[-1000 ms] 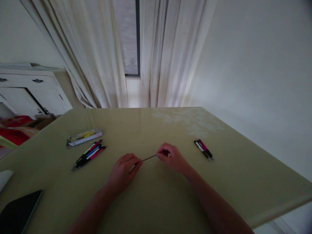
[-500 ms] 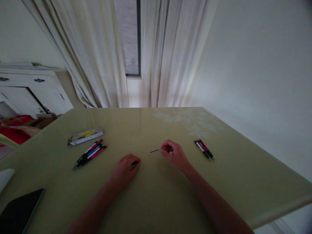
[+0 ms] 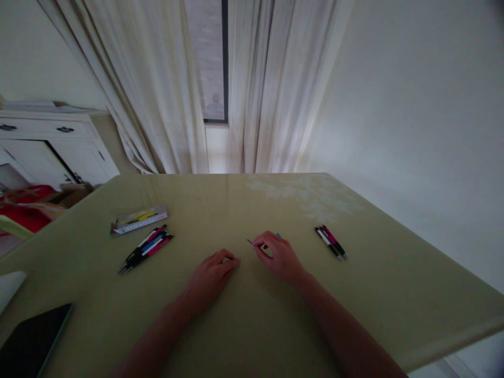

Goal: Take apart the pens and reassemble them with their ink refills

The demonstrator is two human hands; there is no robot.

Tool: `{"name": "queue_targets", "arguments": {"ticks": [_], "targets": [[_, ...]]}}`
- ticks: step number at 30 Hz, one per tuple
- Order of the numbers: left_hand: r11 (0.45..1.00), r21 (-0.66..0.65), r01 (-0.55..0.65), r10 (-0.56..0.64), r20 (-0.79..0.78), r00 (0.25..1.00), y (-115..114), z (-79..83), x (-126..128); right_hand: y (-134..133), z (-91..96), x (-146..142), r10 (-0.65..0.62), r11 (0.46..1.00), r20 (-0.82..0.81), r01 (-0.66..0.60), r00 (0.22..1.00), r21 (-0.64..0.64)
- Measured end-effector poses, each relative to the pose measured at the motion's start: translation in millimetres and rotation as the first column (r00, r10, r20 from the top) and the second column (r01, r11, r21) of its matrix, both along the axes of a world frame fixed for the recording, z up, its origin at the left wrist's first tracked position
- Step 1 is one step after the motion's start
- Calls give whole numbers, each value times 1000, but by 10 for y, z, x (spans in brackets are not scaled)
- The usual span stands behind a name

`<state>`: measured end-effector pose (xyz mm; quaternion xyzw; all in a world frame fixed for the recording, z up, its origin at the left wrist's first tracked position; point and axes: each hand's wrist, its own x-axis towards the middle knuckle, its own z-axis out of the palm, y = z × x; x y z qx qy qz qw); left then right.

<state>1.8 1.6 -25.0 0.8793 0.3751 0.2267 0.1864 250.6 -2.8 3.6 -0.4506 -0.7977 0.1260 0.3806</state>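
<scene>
My right hand (image 3: 279, 254) is closed in a pinch above the middle of the table. A thin dark rod that looks like a pen refill (image 3: 249, 241) pokes out from its fingertips to the left. Behind the knuckles a small teal bit (image 3: 279, 234) shows; whether it belongs to the rod I cannot tell. My left hand (image 3: 212, 273) rests low at the table, a short way left of the right hand, thumb and fingers pressed together. Anything inside it is hidden. To the right lie a few click pens (image 3: 331, 242), side by side.
At the left is a pile of several pens (image 3: 145, 249) beside a flat box (image 3: 139, 219) with a yellow print. A dark tablet-like device (image 3: 35, 341) lies at the near left edge, close to a white object (image 3: 11, 289). The table (image 3: 228, 199) carries a pale green cover.
My left hand has moved right, towards the right hand, and its fingers have closed further. Less of the rod shows left of the right fingertips, and a teal bit now appears behind that hand.
</scene>
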Motion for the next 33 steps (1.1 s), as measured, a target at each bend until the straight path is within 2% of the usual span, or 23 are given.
{"name": "queue_targets", "arguments": {"ticks": [5,18,23,28,33], "targets": [[1000,17,-26,26,6,1000,0,-36,10,1,-5,2,6,1000,26,-6,1000,-12],[999,-12,51,-51,59,997,-34,47,37,-14,32,-11,0,1000,83,2,997,-21],[1000,-7,25,-25,90,996,-28,42,16,-21,34,-6,1,1000,62,0,998,-21],[999,41,-4,3,27,1000,-31,36,10,-14,22,1,18,1000,49,-18,999,-4],[999,47,-15,18,-63,998,-39,12,35,-18,14,-15,41,999,118,-39,992,-20]]}}
